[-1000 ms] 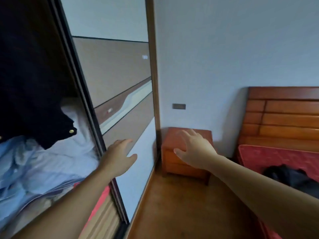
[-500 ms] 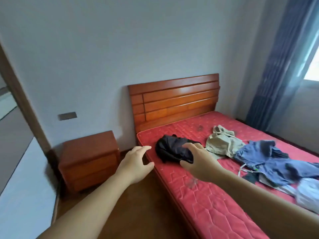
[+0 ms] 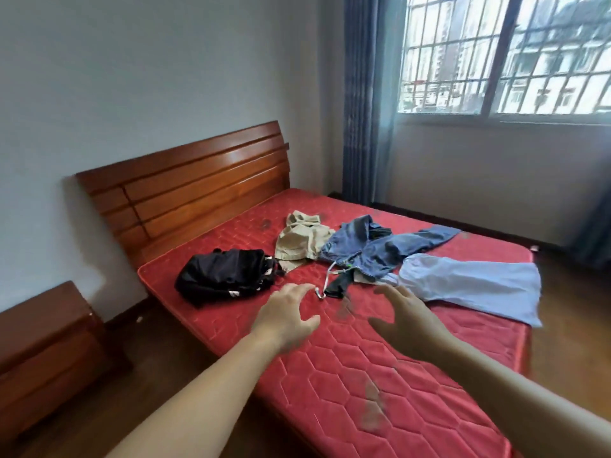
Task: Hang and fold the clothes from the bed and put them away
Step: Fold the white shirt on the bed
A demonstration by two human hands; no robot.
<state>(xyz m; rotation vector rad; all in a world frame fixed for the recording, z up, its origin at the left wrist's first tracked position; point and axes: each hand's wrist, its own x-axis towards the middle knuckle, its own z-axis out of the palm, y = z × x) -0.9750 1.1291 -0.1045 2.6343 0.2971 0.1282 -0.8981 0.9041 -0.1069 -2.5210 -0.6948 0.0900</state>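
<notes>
Red mattress [image 3: 380, 375] now fills view; wardrobe gone, both hands spread above it.

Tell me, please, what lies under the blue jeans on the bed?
Under the blue jeans a small dark garment and a white cord stick out at the near edge, on the red mattress. Whatever else lies beneath is covered.

Bed [image 3: 413, 385] stands with headboard [image 3: 198, 193] at its left end; nightstand [image 3: 43, 352] left of that. On the mattress, left to right: bundled garment [image 3: 228, 276], crumpled trousers [image 3: 302, 239], denim piece [image 3: 380, 249], spread shirt [image 3: 472, 285]. Window [image 3: 506, 54] behind the bed, curtain [image 3: 367, 97] at its left.
</notes>
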